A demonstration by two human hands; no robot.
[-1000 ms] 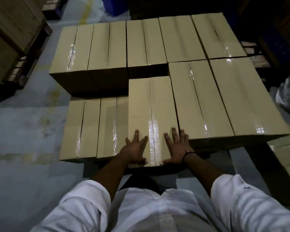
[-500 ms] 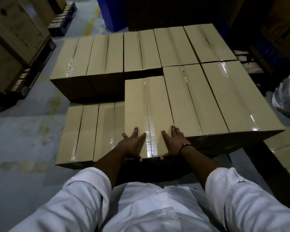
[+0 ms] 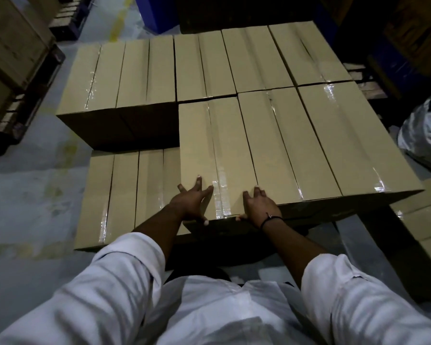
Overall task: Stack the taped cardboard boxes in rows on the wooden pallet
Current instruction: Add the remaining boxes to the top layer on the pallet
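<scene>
Taped cardboard boxes stand in rows on a wooden pallet [image 3: 371,88], of which only a few slats show at the right. My left hand [image 3: 192,204] and my right hand [image 3: 259,206] press flat on the near end of one upper-layer box [image 3: 209,145], on either side of its tape seam. The fingers are straight and the thumbs lie at the near edge. This box lies beside two upper boxes [image 3: 279,145] on its right. Its far end is up against the back row [image 3: 202,66]. Lower-layer boxes [image 3: 125,195] lie to its left.
Wooden crates [image 3: 10,46] on a pallet stand at the far left. A blue bin [image 3: 157,11] is behind the stack and a crumpled plastic bag [image 3: 426,130] lies at the right. More boxes [image 3: 428,215] sit at the near right. Concrete floor [image 3: 23,190] lies on the left.
Both hands have pushed the box away from me, and the gap between it and the back row has closed. The camera has leaned forward over the stack.
</scene>
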